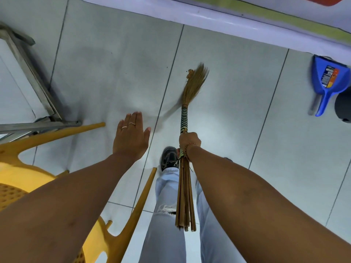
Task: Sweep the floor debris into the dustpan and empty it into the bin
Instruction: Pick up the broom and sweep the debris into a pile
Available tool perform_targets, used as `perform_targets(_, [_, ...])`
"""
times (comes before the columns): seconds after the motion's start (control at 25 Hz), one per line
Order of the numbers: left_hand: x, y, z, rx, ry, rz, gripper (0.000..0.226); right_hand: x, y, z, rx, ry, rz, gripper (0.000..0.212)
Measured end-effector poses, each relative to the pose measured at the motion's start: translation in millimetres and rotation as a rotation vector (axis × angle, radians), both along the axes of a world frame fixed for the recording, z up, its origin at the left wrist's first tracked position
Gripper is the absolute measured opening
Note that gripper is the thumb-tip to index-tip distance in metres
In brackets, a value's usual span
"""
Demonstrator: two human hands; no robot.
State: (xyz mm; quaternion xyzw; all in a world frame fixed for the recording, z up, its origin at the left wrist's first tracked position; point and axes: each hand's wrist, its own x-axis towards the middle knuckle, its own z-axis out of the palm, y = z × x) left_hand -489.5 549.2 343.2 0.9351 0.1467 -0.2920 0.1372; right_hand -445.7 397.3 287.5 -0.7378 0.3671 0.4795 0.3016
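My right hand (189, 140) grips a straw broom (185, 114) by its bound handle, the brush end pointing away from me and blurred over the grey floor tiles. A small clump of brownish debris (190, 73) lies at the brush tip. My left hand (131, 135) hovers flat over the floor, fingers together and extended, holding nothing. A blue dustpan (327, 80) with a label lies on the floor at the far right, apart from the broom. Beside it, a dark round object (342, 108) at the right edge may be the bin; only part of it shows.
A yellow plastic chair (28, 177) lies tipped at the lower left, its legs reaching toward my feet. A metal frame (34, 80) stands at the left. A white wall base (209, 21) runs along the top. My shoe (169, 157) is under the broom handle.
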Motion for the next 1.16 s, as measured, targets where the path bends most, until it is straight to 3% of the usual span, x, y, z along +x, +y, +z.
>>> perform_targets(0.4, [-3,-13,0,0.024,0.008,-0.037,0.057,20,0,-9,0.061,-0.042,0.059,0.033])
perform_targets(0.64, [7,-40,8,0.055,-0.021,-0.066,0.057,17,-24,7,0.097,-0.113,0.203,0.035])
perform_targets(0.96, [20,-146,26,0.027,-0.035,-0.102,0.057,-5,-146,60,0.096,-0.334,0.346,0.039])
perform_targets(1.16, [35,-249,44,-0.012,-0.092,-0.156,0.057,6,-254,90,0.098,-0.343,0.365,0.045])
